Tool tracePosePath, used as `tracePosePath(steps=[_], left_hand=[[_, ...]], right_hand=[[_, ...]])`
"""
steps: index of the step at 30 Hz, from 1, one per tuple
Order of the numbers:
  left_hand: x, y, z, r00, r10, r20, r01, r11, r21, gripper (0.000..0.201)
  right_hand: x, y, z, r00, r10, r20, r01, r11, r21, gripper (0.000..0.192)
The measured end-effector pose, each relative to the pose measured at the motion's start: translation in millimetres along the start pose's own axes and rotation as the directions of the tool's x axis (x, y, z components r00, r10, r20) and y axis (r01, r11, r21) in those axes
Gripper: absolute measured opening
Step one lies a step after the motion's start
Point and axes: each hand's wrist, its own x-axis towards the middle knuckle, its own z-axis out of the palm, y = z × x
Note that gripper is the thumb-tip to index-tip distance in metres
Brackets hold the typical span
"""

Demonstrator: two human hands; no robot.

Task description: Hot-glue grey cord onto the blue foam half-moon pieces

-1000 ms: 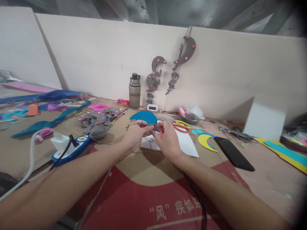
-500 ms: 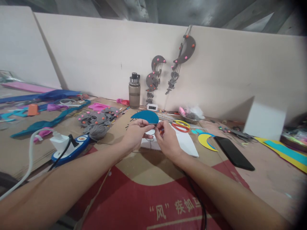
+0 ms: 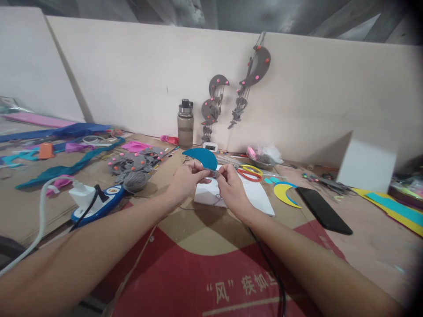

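Note:
My left hand (image 3: 192, 176) and my right hand (image 3: 229, 181) meet over white sheets, each closed in a pinch. A blue crescent piece (image 3: 202, 157), felt-like, rises just beyond my fingertips, its lower right end at the left thumb and forefinger. Between the two pinches runs a short bit of grey yarn (image 3: 213, 172), gripped by my right fingers. Below it, a thin loop of the yarn hangs over the white sheets (image 3: 244, 200). My fingers hide how yarn and crescent meet.
Red and yellow-handled scissors (image 3: 250, 175), a yellow-and-blue crescent (image 3: 284, 195) and a black phone (image 3: 324, 210) lie right. Leftward are a grey yarn ball (image 3: 135, 181) and a power strip (image 3: 114, 193). A bottle (image 3: 185, 125) stands behind; grey moon garlands (image 3: 261, 66) hang on the wall.
The blue crescent has risen slightly and tilted. My right hand has shifted a little, and the hanging yarn loop has moved right. Both hands stay close together.

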Motion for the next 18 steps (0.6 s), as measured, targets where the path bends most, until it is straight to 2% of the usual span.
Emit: tracePosePath(steps=[4, 11, 18], left_hand=[[0.1, 0.2, -0.2, 1.000, -0.024, 0.020, 0.025, 0.999, -0.034, 0.036], [1.5, -2.0, -0.2, 0.998, -0.053, 0.021, 0.055, 0.994, -0.097, 0.034], [1.0, -2.6, -0.6, 0.993, -0.052, 0.109, 0.069, 0.985, -0.159, 0.031]], right_hand=[[1.8, -2.6, -2.8, 0.999, -0.024, -0.041, 0.022, 0.998, -0.059, 0.003], [3.1, -3.0, -3.6, 0.999, 0.010, -0.036, -0.010, 1.000, 0.016, 0.011], [4.3, -0.6, -3.9, 0.998, 0.047, -0.039, -0.045, 0.997, 0.061, 0.013]])
